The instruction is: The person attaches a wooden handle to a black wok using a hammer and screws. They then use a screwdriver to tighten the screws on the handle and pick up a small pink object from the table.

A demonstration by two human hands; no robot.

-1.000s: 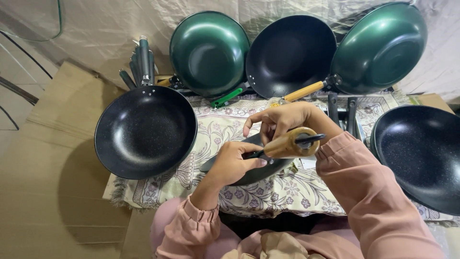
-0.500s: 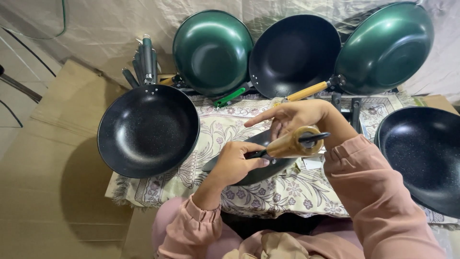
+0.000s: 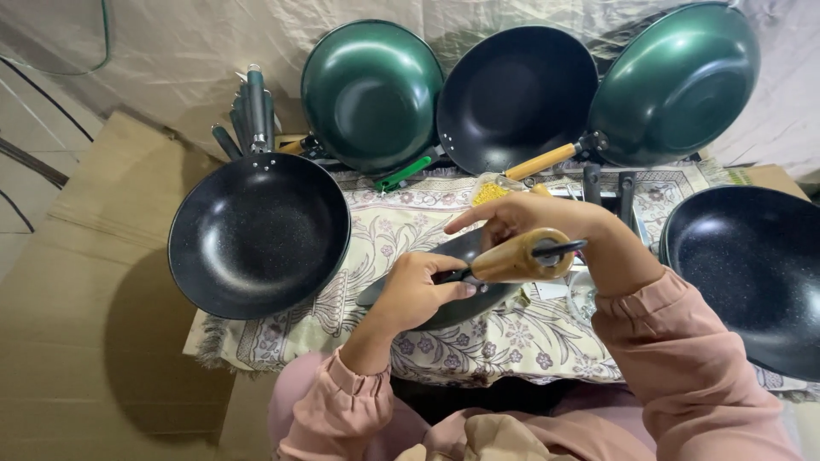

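The person sits at a patterned cloth [image 3: 359,248] ringed with pans and is fitting a wooden handle [image 3: 517,256] onto a dark pan [image 3: 444,286] that lies near the body in the middle of the cloth, mostly hidden under the hands. The left hand [image 3: 418,290] is clenched around the pan's metal stem where it meets the handle, bracing it. The right hand [image 3: 534,218] arches over the handle from the far side, fingers curled loosely on it; a dark fastener or tool tip [image 3: 555,250] juts from the handle's right end, though how the fingers grip it cannot be told. To do this well, the left hand should probably keep the stem from twisting while the right keeps the handle straight along it, so the fastener seats squarely. A black speckled pan [image 3: 256,235] lies to the left, another black pan [image 3: 752,273] to the right, and two green pans [image 3: 371,90] [image 3: 675,81] and a black one [image 3: 512,94] lean against the far backdrop.
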